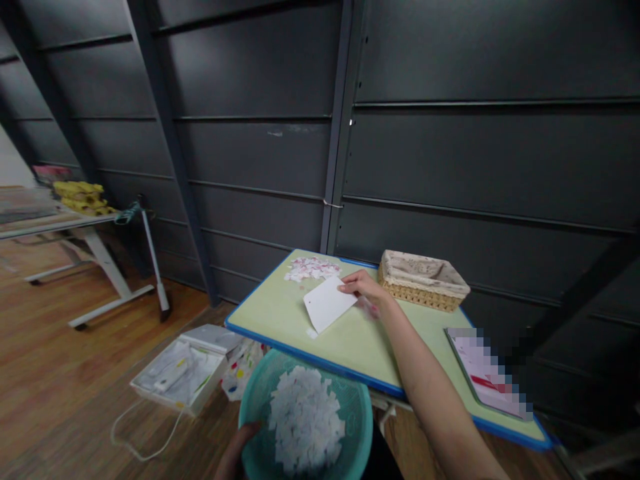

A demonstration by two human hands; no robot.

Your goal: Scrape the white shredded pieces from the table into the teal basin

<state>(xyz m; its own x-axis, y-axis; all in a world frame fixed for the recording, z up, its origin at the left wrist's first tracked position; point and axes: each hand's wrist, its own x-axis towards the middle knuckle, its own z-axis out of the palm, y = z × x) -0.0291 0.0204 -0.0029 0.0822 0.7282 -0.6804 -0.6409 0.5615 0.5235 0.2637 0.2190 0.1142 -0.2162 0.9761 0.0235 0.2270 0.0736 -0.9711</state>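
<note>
My right hand [364, 287] pinches a white card [329, 305] by its right edge, tilted just over the green tabletop [270, 300]. A small white scrap [312, 333] lies by the card's lower corner. Beyond it is a heap of paper scraps [313, 268], white with reddish marks. My left hand [245, 443], partly cut off by the frame, grips the rim of a teal plastic basket [361, 427]. That basket sits below the table's near edge and holds a large pile of white paper pieces [306, 417].
A cloth-lined wicker basket [420, 293] stands at the table's back right. A flat tablet-like panel [487, 373], partly pixelated, lies at the right end. On the floor at left is an open white box [180, 373] with a cord. Another table [95, 227] stands further left.
</note>
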